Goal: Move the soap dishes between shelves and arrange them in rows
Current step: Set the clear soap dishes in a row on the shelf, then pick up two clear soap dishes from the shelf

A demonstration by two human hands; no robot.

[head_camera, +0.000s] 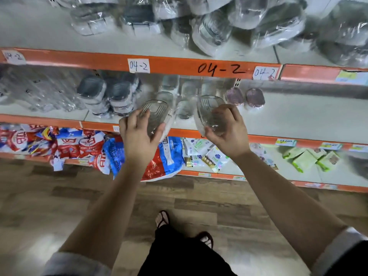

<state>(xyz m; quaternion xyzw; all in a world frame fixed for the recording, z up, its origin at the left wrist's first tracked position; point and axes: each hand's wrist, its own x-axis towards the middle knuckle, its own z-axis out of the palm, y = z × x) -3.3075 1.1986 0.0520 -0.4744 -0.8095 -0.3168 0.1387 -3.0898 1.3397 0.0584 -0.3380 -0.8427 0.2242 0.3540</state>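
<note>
My left hand grips a clear ribbed soap dish in plastic wrap, held in front of the middle shelf. My right hand holds a second clear soap dish, tilted on edge, over that shelf's front lip. Behind them, several clear dishes stand in rows on the middle shelf, with two pink dishes to their right and grey-lidded ones to their left. The top shelf carries a loose heap of wrapped soap dishes.
Orange shelf edges carry "04-2" labels. The bottom shelf holds red and blue detergent bags and small green and white packets. The right part of the middle shelf is bare. Wooden floor and my sandalled feet lie below.
</note>
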